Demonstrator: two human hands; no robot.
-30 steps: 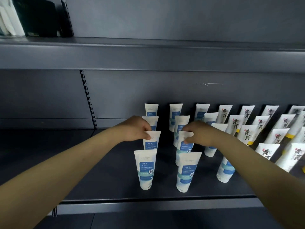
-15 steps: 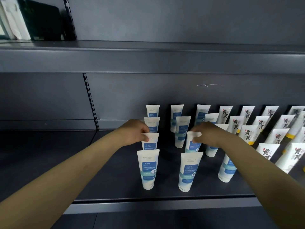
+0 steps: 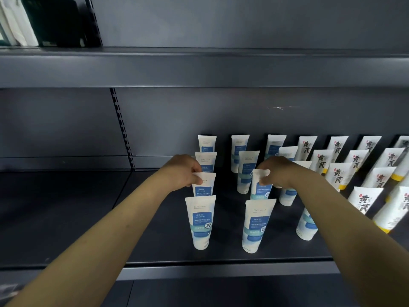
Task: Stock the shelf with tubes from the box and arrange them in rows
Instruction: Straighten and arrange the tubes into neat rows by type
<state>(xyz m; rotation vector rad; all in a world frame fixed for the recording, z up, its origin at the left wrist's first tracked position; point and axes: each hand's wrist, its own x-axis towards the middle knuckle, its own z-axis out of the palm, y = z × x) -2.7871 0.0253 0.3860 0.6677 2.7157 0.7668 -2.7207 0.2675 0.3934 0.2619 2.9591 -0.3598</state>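
view: head
left hand (image 3: 183, 172): fingers clamped on the flat top edge of the left tube (image 3: 204, 186), thumb on its front face; the tube sits at the hand's 3 o'clock.
right hand (image 3: 282, 171): fingers pinch the top edge of the right tube (image 3: 261, 188), which sits at the hand's 9 o'clock.
axis: both held tubes are upright, long axis vertical, crimped end at 12 o'clock, cap end at 6 o'clock, blue labels facing the camera.
place: on the shelf (image 3: 88, 218), each in its own column just behind a front tube (image 3: 200, 222).
neighbours: yellow-banded tubes (image 3: 336, 179) in rows at the right hand's 3 o'clock.
hidden: the held tubes' lower ends are behind the front tubes, so contact with the shelf cannot be told; the right forearm covers part of the third blue column; the rightmost tubes are cut off by the frame edge; the small print is unreadable.
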